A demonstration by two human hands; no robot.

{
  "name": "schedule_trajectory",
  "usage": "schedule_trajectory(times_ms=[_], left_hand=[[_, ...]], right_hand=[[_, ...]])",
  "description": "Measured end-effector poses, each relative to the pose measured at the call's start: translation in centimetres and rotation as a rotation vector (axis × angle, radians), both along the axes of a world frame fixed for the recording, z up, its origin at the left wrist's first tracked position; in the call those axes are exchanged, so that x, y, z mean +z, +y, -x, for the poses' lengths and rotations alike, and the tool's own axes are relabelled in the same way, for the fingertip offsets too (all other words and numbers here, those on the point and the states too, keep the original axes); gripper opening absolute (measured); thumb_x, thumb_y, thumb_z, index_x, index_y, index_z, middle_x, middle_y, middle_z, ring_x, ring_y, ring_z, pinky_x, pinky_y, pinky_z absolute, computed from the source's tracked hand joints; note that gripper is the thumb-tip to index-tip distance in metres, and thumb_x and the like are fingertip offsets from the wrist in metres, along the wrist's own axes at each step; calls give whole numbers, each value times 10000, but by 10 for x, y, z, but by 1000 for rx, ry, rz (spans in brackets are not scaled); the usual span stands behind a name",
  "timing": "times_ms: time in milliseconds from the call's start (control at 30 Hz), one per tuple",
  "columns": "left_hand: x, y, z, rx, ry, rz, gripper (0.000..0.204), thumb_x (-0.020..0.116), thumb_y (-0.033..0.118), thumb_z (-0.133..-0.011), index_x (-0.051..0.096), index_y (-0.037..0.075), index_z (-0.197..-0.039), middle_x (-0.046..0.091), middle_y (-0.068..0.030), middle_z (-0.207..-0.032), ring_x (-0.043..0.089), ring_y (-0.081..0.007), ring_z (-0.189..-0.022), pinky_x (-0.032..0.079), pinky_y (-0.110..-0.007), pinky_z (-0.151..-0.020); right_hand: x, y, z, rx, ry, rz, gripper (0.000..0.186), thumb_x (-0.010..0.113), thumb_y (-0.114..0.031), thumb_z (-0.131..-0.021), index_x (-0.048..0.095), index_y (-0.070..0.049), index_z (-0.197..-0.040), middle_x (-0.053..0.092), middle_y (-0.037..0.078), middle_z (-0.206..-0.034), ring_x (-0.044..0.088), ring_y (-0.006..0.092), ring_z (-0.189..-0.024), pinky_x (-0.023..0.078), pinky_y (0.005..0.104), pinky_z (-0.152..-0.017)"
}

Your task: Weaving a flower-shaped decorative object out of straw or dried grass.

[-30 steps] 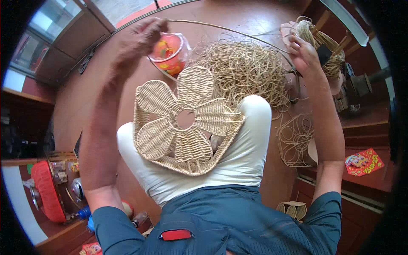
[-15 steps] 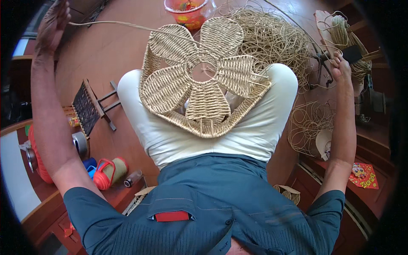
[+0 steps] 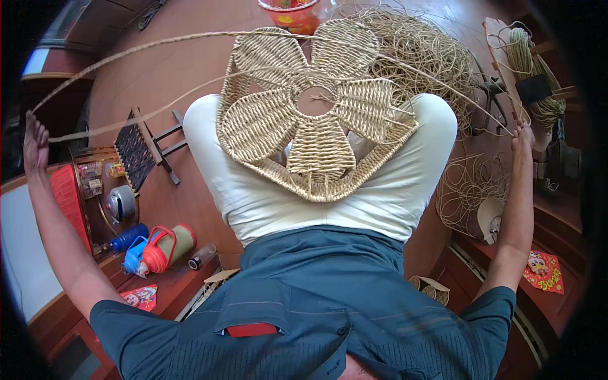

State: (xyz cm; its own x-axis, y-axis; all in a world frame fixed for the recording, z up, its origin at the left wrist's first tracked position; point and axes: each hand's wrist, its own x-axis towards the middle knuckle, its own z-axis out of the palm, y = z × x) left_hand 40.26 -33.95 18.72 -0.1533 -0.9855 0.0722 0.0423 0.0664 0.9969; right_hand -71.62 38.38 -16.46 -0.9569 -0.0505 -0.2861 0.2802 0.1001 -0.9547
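On my lap rests a woven straw piece (image 3: 321,152), with flower petals round a central hole and a braided angular rim. Far out at the left, my left hand (image 3: 36,144) is closed on a long straw cord (image 3: 152,43). The cord arcs over the woven petals to the right side, where my right hand (image 3: 523,137) is also closed on it. A second strand runs from my left hand toward the flower's middle, slightly blurred. Short loose cord ends stick out at the right petal. My fingertips are too small to make out in detail.
A tangled heap of straw cord (image 3: 421,60) lies on the floor beyond my right knee. Left are a low stool (image 3: 134,155), a red thermos (image 3: 158,254) and a blue bottle (image 3: 130,235). A red tub (image 3: 292,18) stands ahead; a cord hank (image 3: 538,73) hangs right.
My left hand has come down and outward from the upper left, with the cord now in a wide loop. The right hand has moved slightly outward and lower. The view has shifted a little.
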Motion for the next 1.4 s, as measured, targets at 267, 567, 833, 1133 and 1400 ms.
schedule_trajectory(times_ms=[267,567,833,1133,1400], left_hand=[[29,22,-97,168,-73,71,389,728,236,-1094,682,99,-1455,469,98,-862,290,-24,-625,255,-219,-515],[1,51,-93,324,-444,-89,577,666,347,-1130,524,137,-1648,412,98,-901,241,-24,-599,209,-230,-491],[25,129,69,12,-352,-32,183,609,293,-1159,665,132,-1091,374,120,-699,294,-2,-546,220,-219,-478],[40,309,312,-624,-713,190,289,581,390,-1149,657,120,-1081,473,94,-718,409,-6,-602,293,-202,-552],[13,290,376,-709,159,161,337,489,298,-1200,675,27,-1124,715,-50,-892,687,-117,-732,601,-267,-663]], right_hand=[[-6,-11,-17,-46,9,2,316,478,-183,-1169,607,-49,-1425,696,27,-1004,411,74,-584,283,243,-464],[54,-114,-161,845,725,-1154,450,584,-307,-1121,654,-10,-1452,760,179,-1311,726,259,-1146,555,379,-958],[175,-247,-430,1240,928,-161,589,788,-430,-1012,668,-81,-1471,734,194,-1392,695,284,-1315,524,444,-1152],[252,-357,-556,1459,995,467,1075,891,-592,-868,350,-132,-1675,553,216,-1593,503,329,-1511,455,541,-1226],[268,-339,-613,1830,-184,954,440,809,-417,-1017,717,-33,-1213,746,28,-1013,695,133,-962,541,327,-960]])
